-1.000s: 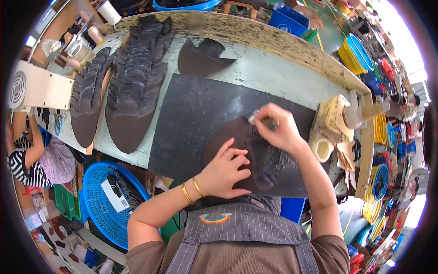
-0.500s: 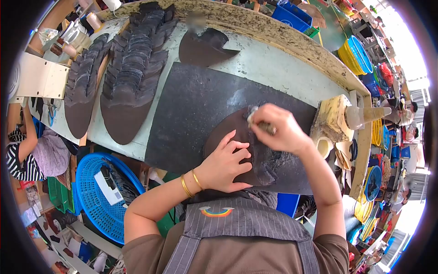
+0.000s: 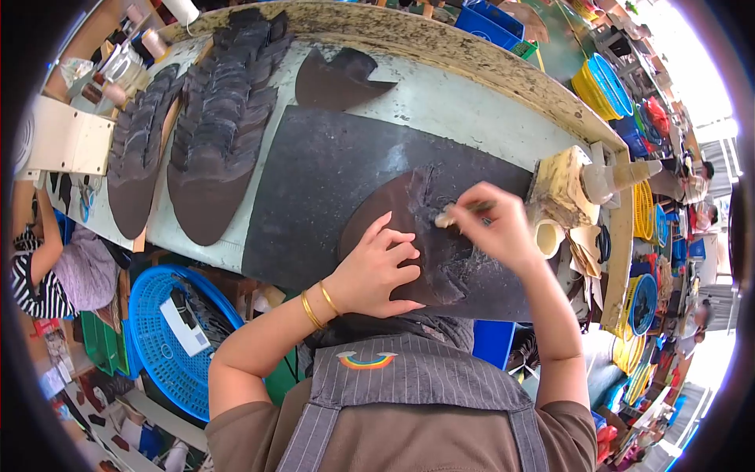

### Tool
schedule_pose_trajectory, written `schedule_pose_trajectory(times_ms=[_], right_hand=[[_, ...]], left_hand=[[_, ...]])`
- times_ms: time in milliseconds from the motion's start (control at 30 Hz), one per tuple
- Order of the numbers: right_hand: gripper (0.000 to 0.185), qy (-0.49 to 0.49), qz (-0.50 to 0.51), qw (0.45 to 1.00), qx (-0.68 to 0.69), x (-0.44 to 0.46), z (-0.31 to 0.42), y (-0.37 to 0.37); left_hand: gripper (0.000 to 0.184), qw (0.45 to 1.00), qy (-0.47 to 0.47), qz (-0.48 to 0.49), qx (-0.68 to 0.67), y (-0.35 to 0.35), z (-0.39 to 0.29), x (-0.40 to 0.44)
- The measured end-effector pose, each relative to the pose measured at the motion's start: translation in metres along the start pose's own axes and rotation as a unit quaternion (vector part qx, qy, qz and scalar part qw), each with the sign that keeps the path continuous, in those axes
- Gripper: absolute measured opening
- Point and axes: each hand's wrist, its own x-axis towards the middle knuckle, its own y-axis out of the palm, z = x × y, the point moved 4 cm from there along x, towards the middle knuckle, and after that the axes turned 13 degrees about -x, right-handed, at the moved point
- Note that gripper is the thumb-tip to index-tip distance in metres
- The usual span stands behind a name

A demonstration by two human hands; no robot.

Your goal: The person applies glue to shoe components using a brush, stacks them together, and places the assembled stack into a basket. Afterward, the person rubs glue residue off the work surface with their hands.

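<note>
The rounded dark-brown piece (image 3: 397, 200) lies flat on the black board (image 3: 303, 185), directly beneath your left grip (image 3: 384, 271) and reaching toward your right one. Its right-hand part is darker and smeared, and you cannot easily tell its edge there from the board. Your left grip rests on the piece with its fingers spread apart, holding nothing between them. Your right grip (image 3: 495, 224) is pinched together on a small pale-tipped brush (image 3: 445, 218), whose tip sits over the smeared part; whether it touches the surface cannot be told.

Just right of your right grip stands a stained, yellowish block-shaped container (image 3: 562, 189), with a clear nozzle (image 3: 625, 179) jutting from its far side and a round white cup mouth (image 3: 548, 236) at its near side. Ahead of your left grip, beyond the board, a single brown cutout (image 3: 338, 82) lies on the pale counter (image 3: 464, 110). Left of your left grip, past the board's edge, run a wide row of overlapping brown pieces (image 3: 212, 193) and a narrower row (image 3: 132, 200) farther out.

Below the counter, well left of your left grip, is a round blue basket (image 3: 161, 350); beyond it you see a person in a striped sleeve (image 3: 33, 279).
</note>
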Motion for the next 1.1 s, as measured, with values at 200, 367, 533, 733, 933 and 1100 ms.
schedule_pose_trajectory(times_ms=[200, 367, 533, 733, 933, 1100], right_hand=[[0.011, 0.049, -0.035, 0.997, 0.044, -0.024, -0.009, 0.003], [0.007, 0.074, -0.037, 0.996, 0.029, -0.084, 0.002, -0.034], [0.019, -0.037, 0.092, 0.991, -0.093, -0.096, 0.051, 0.008], [0.014, 0.002, 0.069, 0.996, -0.049, -0.087, 0.030, 0.011], [0.014, 0.117, -0.130, 0.983, -0.051, -0.099, -0.004, -0.055], [0.007, 0.224, -0.300, 0.925, 0.068, -0.135, -0.050, -0.095]], left_hand=[[0.040, 1.000, -0.009, 0.019, 0.009, 0.003, -0.003, -0.002], [0.038, 0.995, -0.065, -0.002, -0.080, 0.001, 0.003, -0.005], [0.025, 0.781, -0.318, -0.147, -0.517, -0.042, 0.028, -0.002], [0.025, 0.931, -0.193, -0.307, -0.032, -0.151, 0.032, 0.008], [0.034, 0.896, -0.094, -0.198, 0.386, -0.155, 0.160, 0.055], [0.036, 0.894, -0.239, -0.101, 0.365, -0.125, 0.198, 0.075]])
